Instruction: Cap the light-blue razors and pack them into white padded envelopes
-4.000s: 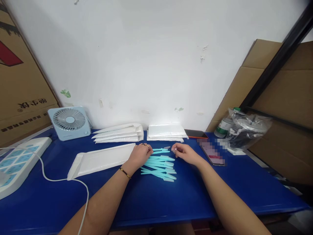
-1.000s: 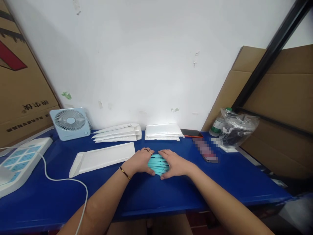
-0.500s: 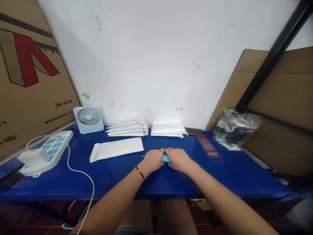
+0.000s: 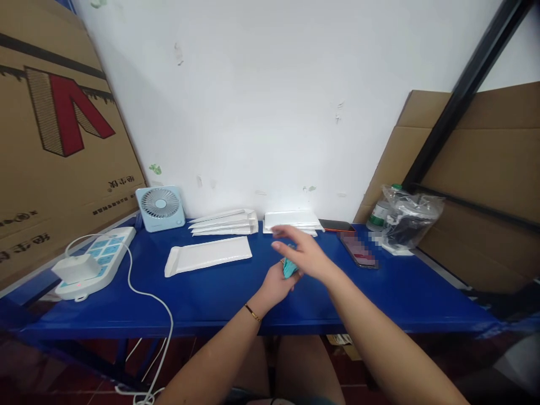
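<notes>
The left hand [image 4: 276,286] is closed around a bunch of teal plastic sticks [image 4: 289,268], holding them just above the blue tabletop [image 4: 219,292]; only the top of the bunch shows between the two hands. A thin bracelet [image 4: 252,313] sits on that wrist. The right hand [image 4: 304,251] hangs over the left with its fingers spread and pointing away from the body, holding nothing; it crosses in front of the sticks and hides most of them.

Beyond the left hand, off to its outer side, a single white padded envelope [image 4: 208,254] lies flat on the tabletop. Farther back, past the fingertips of the right hand, two stacks of the same white envelopes [image 4: 291,220] rest against the wall. Out beyond the right hand lies a phone [image 4: 358,249] with its screen up, and farther that way a clear plastic bag [image 4: 411,216] sits beside a bottle [image 4: 382,212]. Well out to the left hand's side are a small pale blue fan [image 4: 160,208] and a power strip [image 4: 99,260] with a white charger plugged in.
</notes>
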Demonstrator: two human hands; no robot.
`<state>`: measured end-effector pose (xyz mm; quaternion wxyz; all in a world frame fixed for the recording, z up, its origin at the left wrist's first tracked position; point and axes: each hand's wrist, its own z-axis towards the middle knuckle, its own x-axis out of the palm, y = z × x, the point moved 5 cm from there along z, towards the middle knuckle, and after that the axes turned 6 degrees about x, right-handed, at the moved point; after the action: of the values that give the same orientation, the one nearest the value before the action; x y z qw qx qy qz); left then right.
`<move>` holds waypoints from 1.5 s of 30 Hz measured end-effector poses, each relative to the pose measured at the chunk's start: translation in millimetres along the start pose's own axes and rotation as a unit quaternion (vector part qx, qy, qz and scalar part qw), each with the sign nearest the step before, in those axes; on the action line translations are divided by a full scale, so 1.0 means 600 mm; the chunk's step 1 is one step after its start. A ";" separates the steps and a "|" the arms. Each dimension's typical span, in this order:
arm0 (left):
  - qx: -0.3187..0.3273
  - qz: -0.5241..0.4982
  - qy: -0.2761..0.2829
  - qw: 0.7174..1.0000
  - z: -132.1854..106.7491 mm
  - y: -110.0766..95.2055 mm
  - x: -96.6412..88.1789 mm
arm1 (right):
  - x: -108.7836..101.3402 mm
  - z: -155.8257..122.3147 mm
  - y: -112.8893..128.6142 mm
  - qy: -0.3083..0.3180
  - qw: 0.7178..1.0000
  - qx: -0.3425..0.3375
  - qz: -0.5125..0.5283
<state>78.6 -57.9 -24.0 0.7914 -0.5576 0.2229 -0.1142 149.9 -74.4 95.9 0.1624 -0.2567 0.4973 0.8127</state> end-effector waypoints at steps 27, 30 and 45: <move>-0.035 0.589 0.029 0.807 -0.008 -0.002 -0.231 | 0.024 -0.078 -0.166 -0.131 0.889 0.199 0.391; 0.149 0.507 0.055 0.847 -0.050 -0.052 -0.177 | 0.021 -0.080 -0.169 -0.100 0.893 0.255 0.358; 0.032 -0.413 -0.091 0.906 -0.114 -0.060 -0.105 | 0.059 -0.113 -0.112 0.020 0.858 0.277 0.433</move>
<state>-7.2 -100.5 4.9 0.7076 -0.5825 -0.1038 -0.3864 173.6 -104.3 1.3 -0.1518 0.0240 0.7657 0.6245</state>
